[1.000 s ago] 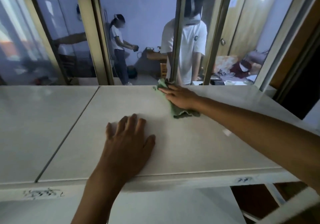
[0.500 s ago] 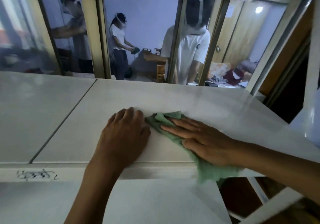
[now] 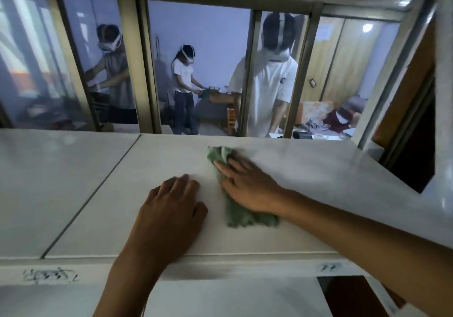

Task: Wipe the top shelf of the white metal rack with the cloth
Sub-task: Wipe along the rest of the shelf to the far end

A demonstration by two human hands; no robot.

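Right hand (image 3: 247,189) flat, fingers spread, pressing the green cloth (image 3: 235,208) onto the top shelf (image 3: 318,181), mid-panel. Left hand (image 3: 169,216) lies open beside it, bracing near the front edge, gripping nothing. Best keep even pressure and overlap the passes out to the edges. No containers here.

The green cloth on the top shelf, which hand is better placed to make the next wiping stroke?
The right hand. It lies flat on the green cloth, pressing it onto the top shelf. The left hand rests bare on the shelf beside the cloth, apart from it, apparently bracing near the front edge.
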